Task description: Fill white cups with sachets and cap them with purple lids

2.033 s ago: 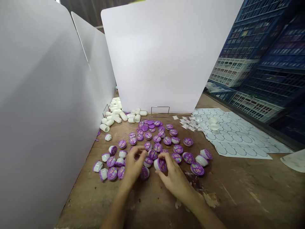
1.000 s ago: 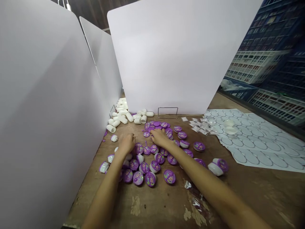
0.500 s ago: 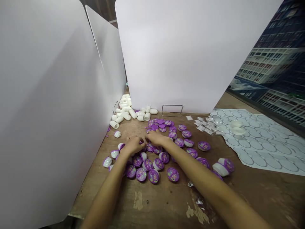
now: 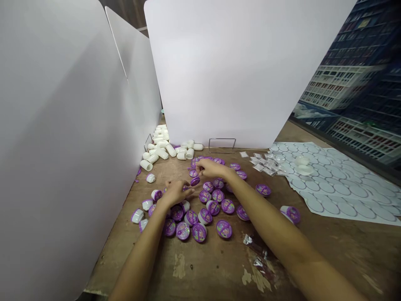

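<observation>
My left hand [image 4: 176,192] is low over the table among purple-lidded white cups, its fingers and thumb apart. Just off its fingertips is a tilted dark purple lid [image 4: 194,181]; whether it touches the hand is unclear. My right hand [image 4: 210,168] is farther back at the heap of purple lids [image 4: 218,161], fingers bent together and pointing left. What its fingertips hold, if anything, is hidden. Closed cups with printed purple tops, such as one cup [image 4: 199,232] in the front row, lie around and in front of both hands.
White open cups [image 4: 162,153] are piled at the back left by the white partitions [image 4: 216,75]. Small white packets [image 4: 266,164] lie at the back right, beside sheets printed with ovals [image 4: 341,179]. Clear plastic wrappers [image 4: 260,255] lie near my right forearm.
My right hand has moved back to the lid heap, away from my left hand. My left hand has opened, and the tilted purple lid now shows between the hands. The view has shifted slightly.
</observation>
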The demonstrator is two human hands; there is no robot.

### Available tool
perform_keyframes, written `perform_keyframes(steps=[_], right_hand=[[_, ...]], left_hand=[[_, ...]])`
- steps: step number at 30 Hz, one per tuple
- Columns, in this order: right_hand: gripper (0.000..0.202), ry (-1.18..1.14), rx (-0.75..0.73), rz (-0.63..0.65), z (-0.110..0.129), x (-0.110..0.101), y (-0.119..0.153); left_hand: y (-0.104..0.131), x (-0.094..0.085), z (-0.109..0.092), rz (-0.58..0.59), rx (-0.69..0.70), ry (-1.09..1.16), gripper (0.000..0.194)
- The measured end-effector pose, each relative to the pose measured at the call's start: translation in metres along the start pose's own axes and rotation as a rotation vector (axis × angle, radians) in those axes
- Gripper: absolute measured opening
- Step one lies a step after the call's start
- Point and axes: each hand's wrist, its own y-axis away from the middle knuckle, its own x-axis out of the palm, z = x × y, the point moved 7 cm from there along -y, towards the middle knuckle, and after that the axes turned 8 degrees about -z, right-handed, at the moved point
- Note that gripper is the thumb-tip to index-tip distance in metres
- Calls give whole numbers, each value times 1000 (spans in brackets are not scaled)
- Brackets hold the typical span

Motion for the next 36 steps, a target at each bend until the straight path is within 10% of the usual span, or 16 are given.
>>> perform_keyframes(steps=[4, 15, 23, 32, 36], right_hand=[[15, -211, 53, -73, 1, -4, 8], [20, -927, 94, -500, -9, -12, 32], [16, -723, -245, -713, 19, -19, 70], [7, -792, -168, -838, 15, -21, 86], [7, -898, -79, -815, 15, -13, 92]], left_hand=[[-9, -5, -5, -143, -5, 362, 31], [5, -1, -18, -7, -263, 1243, 48], [41, -44, -10, -809, 59, 673, 8], [53, -40, -38, -538, 180, 744, 11], [50, -21, -34, -537, -60, 1008, 32]])
